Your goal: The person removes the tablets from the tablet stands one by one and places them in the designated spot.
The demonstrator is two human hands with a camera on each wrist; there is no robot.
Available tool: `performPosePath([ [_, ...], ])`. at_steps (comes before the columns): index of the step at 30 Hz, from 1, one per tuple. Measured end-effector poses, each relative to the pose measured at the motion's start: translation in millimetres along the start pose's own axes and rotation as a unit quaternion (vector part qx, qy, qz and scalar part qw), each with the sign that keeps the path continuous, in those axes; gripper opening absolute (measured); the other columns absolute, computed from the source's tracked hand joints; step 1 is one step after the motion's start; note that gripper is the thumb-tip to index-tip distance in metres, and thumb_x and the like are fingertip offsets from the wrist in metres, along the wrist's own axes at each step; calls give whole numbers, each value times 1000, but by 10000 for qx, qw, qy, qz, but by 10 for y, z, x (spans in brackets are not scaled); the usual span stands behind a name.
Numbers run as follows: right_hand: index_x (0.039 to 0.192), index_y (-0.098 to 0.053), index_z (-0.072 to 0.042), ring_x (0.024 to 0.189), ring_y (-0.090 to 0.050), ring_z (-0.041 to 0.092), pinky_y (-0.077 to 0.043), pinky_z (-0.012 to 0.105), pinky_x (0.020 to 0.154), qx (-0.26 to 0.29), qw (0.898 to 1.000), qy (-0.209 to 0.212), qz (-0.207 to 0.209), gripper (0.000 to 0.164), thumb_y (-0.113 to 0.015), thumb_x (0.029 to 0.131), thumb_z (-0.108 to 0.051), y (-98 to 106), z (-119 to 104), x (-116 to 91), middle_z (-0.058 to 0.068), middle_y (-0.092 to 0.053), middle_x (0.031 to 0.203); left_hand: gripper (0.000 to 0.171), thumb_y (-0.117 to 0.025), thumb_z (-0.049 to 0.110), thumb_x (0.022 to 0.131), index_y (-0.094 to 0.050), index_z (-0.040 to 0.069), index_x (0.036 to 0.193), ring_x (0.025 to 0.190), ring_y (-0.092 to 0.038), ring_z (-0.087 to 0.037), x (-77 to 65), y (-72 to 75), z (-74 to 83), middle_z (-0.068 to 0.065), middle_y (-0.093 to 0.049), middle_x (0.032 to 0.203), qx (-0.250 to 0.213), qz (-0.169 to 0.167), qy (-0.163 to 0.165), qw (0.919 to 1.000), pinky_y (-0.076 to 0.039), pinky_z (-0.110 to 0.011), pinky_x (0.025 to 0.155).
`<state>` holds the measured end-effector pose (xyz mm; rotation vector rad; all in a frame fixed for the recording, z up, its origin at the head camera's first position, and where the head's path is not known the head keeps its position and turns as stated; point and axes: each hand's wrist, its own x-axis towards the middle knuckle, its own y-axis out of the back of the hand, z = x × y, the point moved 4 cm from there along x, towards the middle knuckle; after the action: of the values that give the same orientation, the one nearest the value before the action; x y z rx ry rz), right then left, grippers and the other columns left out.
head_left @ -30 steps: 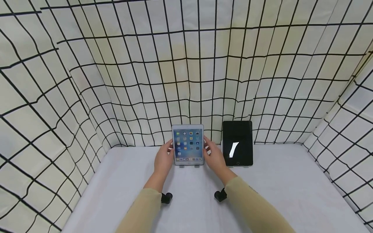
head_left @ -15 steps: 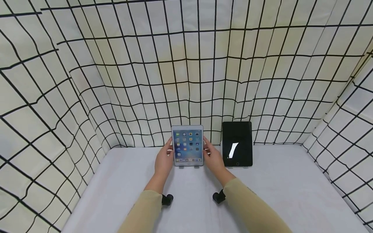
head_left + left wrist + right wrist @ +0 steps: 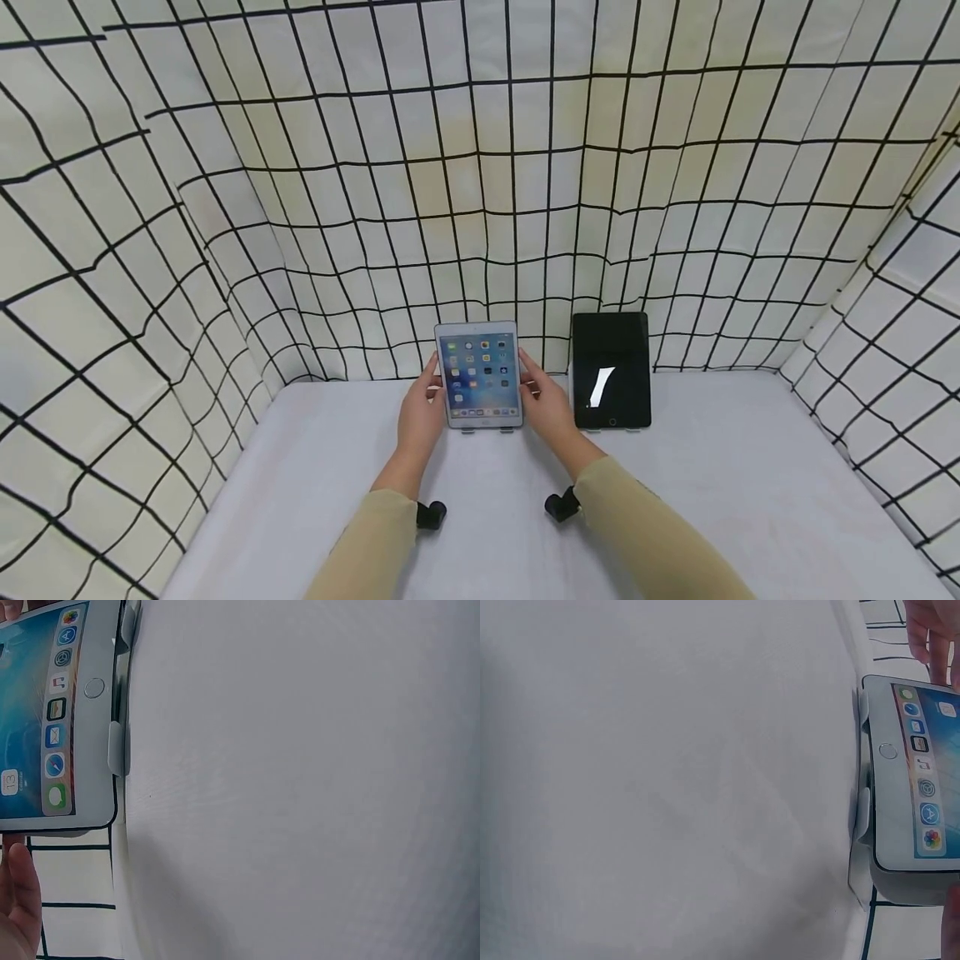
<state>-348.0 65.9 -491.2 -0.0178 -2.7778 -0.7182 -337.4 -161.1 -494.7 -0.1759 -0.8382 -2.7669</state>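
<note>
Hold: my left hand [image 3: 420, 417] and right hand [image 3: 551, 408] gripped the white tablet [image 3: 480, 379] at opposite side edges, fingers bent; | Place: at the stand [image 3: 115, 748], left of the black tablet [image 3: 611, 358]; | Care: equal, gentle pressure seemed best; | Unclear: fingertips behind hidden; wrist views cut off its top

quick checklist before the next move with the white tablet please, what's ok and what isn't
1. Left hand at the white tablet: ok, at its left edge.
2. Right hand at the opposite edge: ok.
3. Fingers wrapped behind it: cannot tell, hidden.
4. White tablet square on the stand's lips: not ok, its top leans slightly left in the head view.
5. Right hand clear of the black tablet: cannot tell, they nearly meet in the head view.
</note>
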Motion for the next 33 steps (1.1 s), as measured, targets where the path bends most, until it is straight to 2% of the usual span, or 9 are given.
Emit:
performPosePath([
  [6, 153, -35, -39, 105, -61, 22, -54, 38, 86, 128, 9996, -230, -87, 65, -56, 101, -9, 32, -30, -51, 5, -63, 113, 63, -54, 13, 102, -31, 38, 155, 110, -59, -22, -48, 19, 40, -4, -61, 121, -84, -67, -17, 9999, -52, -40, 84],
  [14, 154, -34, -36, 103, -61, 21, -54, 39, 88, 258, 9995, -82, -142, 67, -57, 100, -6, 87, -56, -87, 6, -63, 113, 63, -56, 13, 101, -32, 38, 154, 111, -59, -22, -125, 70, 113, -4, -61, 121, -115, -139, 26, 9998, -52, -40, 83],
  [21, 154, -33, -38, 100, -61, 20, -54, 40, 88, 298, 9992, -164, -185, 69, -56, 99, -4, 146, -23, -147, 6, -63, 113, 63, -57, 13, 101, -34, 41, 153, 112, -59, -21, -233, 73, 144, -3, -61, 122, -220, -233, 149, 9994, -52, -40, 84],
  [26, 155, -33, -35, 100, -61, 21, -55, 39, 87, 474, 9979, -261, -361, 69, -56, 99, -3, 170, -29, -174, 8, -63, 114, 62, -57, 12, 100, -36, 40, 152, 112, -60, -21, -281, 89, 154, -2, -62, 122, -264, -205, 228, 9992, -52, -40, 84],
  [33, 155, -31, -37, 103, -61, 21, -56, 34, 85, 704, 9944, -485, -622, 71, -56, 99, -3, 193, -14, -219, 9, -60, 117, 61, -58, 10, 100, -41, 40, 150, 115, -60, -23, -322, 92, 132, -4, -62, 122, -532, -294, 441, 9972, -53, -40, 88],
])
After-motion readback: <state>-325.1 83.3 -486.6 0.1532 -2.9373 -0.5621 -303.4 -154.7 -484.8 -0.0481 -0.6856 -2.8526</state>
